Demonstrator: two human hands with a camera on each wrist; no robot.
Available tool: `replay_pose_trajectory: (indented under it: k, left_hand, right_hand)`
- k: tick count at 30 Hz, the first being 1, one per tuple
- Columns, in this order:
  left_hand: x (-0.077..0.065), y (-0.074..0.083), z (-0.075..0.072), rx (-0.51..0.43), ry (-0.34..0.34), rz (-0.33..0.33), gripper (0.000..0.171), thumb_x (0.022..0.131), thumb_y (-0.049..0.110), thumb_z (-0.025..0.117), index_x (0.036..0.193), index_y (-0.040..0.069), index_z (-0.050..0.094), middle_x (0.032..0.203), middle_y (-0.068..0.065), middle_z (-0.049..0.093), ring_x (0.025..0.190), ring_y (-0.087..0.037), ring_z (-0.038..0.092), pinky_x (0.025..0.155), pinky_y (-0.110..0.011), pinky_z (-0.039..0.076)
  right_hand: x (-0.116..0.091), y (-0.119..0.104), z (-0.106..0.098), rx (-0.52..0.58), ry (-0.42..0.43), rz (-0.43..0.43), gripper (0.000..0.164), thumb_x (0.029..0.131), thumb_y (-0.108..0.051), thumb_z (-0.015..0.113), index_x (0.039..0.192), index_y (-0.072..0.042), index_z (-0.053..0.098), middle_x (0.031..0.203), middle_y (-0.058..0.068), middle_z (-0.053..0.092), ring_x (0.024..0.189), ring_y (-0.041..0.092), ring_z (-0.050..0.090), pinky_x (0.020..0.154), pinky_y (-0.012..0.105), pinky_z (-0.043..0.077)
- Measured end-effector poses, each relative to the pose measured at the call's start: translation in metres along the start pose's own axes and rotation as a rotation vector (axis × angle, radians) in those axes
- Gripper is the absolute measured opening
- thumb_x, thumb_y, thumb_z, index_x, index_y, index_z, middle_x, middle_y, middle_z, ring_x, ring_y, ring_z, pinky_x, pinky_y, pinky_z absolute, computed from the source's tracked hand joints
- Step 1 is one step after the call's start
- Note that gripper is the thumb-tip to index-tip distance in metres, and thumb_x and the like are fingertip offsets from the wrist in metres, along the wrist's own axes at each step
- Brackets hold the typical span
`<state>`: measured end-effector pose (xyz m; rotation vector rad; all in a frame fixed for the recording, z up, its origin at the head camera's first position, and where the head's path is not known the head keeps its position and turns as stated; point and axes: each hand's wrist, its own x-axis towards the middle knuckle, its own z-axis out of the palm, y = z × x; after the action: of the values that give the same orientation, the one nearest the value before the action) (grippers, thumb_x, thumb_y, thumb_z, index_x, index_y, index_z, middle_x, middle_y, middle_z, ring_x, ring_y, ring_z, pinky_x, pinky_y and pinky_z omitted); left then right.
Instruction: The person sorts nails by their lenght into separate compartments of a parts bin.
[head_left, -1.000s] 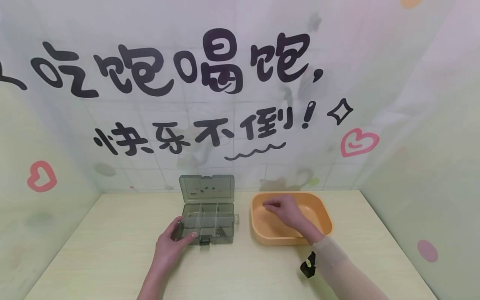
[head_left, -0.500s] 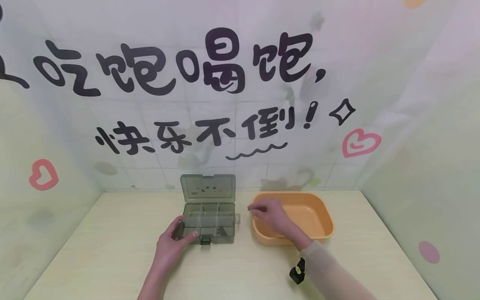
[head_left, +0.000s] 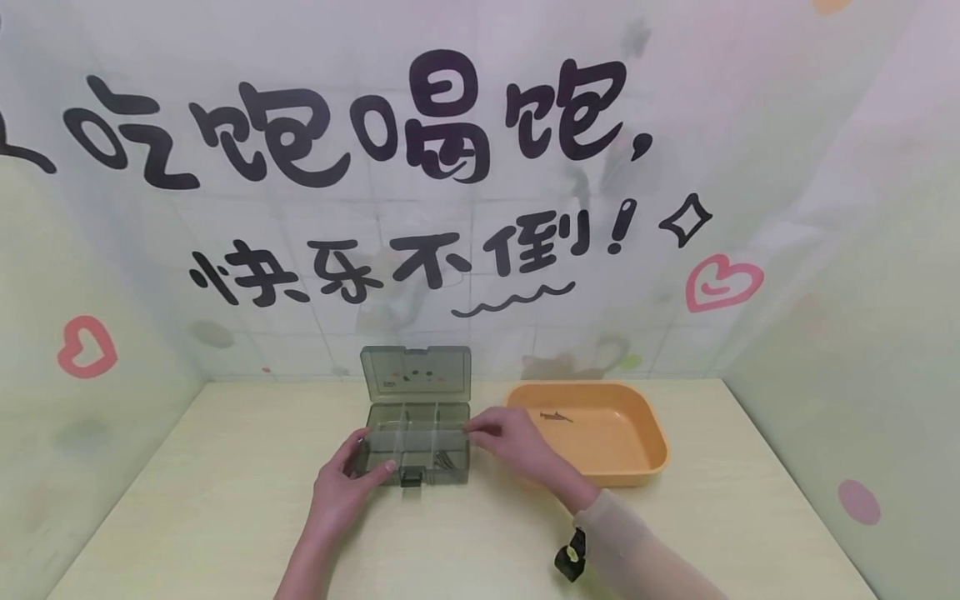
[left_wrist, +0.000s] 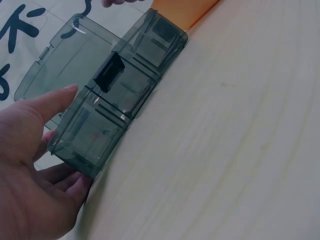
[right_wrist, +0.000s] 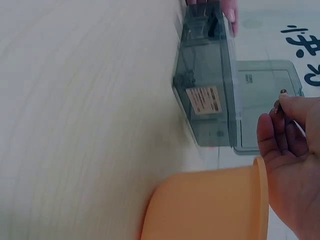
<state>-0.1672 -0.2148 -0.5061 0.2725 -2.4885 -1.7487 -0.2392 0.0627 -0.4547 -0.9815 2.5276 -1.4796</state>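
A translucent grey compartment box (head_left: 381,463) stands on the table, its lid (head_left: 417,377) raised behind it. My left hand (head_left: 341,492) holds the box's left end, with the thumb over the front edge. Several screws (head_left: 445,461) lie in the front right compartment. At the box's right edge, my right hand (head_left: 521,442) pinches a small dark screw (right_wrist: 283,92) between thumb and finger; most of it is hidden. More screws (head_left: 556,416) lie in the orange tray (head_left: 637,479) to the right, just behind that hand.
The pale wooden table (head_left: 465,550) reaches back to a printed curtain wall (head_left: 315,217). Side walls stand left and right. A black device (head_left: 572,557) sits at my right wrist.
My right hand has moved left from over the orange tray to the box's right edge, uncovering the screws in the tray. My left hand and the box stay put.
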Motion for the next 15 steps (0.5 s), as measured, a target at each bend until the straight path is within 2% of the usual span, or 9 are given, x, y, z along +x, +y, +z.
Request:
replay_pose_trajectory:
  k: [15]
  left_hand:
    - [0.0, 0.001, -0.001, -0.007, -0.001, -0.01, 0.079, 0.092, 0.028, 0.08, 0.156, 0.008, 0.038, 0.161, -0.032, 0.027, 0.149, -0.048, 0.026, 0.121, -0.05, 0.029]
  right_hand:
    - [0.011, -0.011, 0.027, -0.006, 0.003, 0.002, 0.015, 0.094, 0.001, 0.071, 0.107, 0.004, 0.076, 0.104, 0.013, 0.076, 0.091, 0.02, 0.072, 0.078, 0.02, 0.059]
